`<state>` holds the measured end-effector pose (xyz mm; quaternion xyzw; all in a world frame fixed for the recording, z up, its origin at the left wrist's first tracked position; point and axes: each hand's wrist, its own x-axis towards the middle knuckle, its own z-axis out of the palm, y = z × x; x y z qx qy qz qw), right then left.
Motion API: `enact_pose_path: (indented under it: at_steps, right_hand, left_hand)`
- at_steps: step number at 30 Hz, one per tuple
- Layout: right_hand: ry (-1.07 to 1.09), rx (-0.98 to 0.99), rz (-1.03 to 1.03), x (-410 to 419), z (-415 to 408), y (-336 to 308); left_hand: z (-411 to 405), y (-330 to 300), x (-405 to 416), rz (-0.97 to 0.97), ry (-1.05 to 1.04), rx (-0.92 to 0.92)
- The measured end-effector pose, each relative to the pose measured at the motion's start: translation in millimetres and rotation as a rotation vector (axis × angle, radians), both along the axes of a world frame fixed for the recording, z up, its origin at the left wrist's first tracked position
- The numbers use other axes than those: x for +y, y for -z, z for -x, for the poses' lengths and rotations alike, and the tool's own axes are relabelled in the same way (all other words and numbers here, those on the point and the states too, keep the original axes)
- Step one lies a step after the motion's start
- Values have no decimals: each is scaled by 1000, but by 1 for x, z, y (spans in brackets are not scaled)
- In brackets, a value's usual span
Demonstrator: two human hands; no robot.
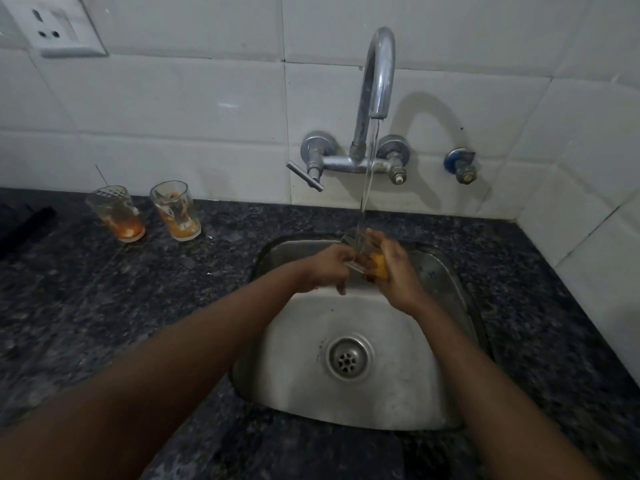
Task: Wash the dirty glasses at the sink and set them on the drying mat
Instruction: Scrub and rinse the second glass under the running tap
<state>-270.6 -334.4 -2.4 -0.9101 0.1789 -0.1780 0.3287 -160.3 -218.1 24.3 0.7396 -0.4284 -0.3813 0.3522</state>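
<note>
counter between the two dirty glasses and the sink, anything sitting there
Nothing. In the head view the dark granite counter runs bare from the two dirty glasses to the sink rim; only its speckled surface shows.

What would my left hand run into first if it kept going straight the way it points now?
The left hand points right, at the glass it grips under the tap stream. Beyond it, likely the right hand holding the other side; depth is unclear.
</note>
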Motion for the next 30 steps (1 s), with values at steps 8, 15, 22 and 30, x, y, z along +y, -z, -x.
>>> enact_pose_path:
  at_steps: [8, 15, 22, 30]
  right_hand:
    - [-134, 140, 386, -9, -16, -7]
    - [-66, 193, 405, -17, -16, -8]
    - [-66, 333, 893, -34, -6, -33]
    - [-84, 330, 953, -28, -8, -39]
  left_hand:
    - [-21, -17, -7, -375, 355, -1039]
    - [-14, -5, 1, 1, -32, 610]
    - [-10, 26, 14, 76, -377, 595]
    - [0, 14, 7, 173, -331, 687]
